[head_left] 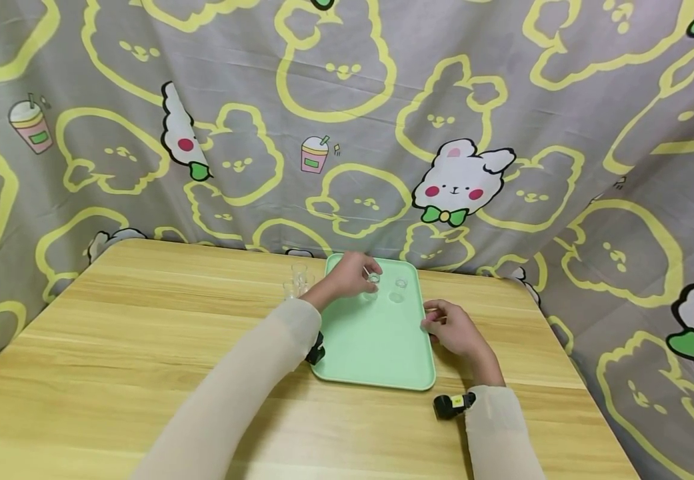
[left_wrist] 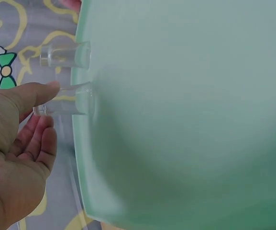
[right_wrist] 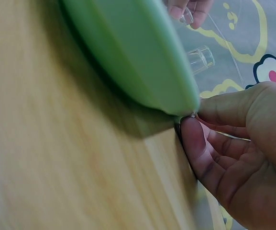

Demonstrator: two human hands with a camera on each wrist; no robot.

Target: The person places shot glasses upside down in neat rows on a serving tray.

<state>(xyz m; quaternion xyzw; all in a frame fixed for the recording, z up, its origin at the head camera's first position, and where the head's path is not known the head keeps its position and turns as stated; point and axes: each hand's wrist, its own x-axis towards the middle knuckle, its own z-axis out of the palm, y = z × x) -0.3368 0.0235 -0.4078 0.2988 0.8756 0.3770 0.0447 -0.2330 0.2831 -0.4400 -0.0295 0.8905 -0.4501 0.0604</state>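
A pale green tray (head_left: 377, 347) lies on the wooden table. My left hand (head_left: 349, 275) reaches over its far part and pinches a small clear glass (left_wrist: 71, 99) by its narrower upper end. The wider end meets the tray's surface. Beside it a second clear glass (left_wrist: 66, 55) stands on the tray, wider end down as well. At the tray's right edge is my right hand (head_left: 455, 328). In the right wrist view, the fingers (right_wrist: 219, 110) of that hand grip the tray's rim (right_wrist: 195, 91).
Several more clear glasses (head_left: 299, 280) stand close together on the table (head_left: 161, 320), left of the tray and partly behind my left forearm. A grey patterned curtain (head_left: 251, 80) hangs behind the far table edge and along the right side.
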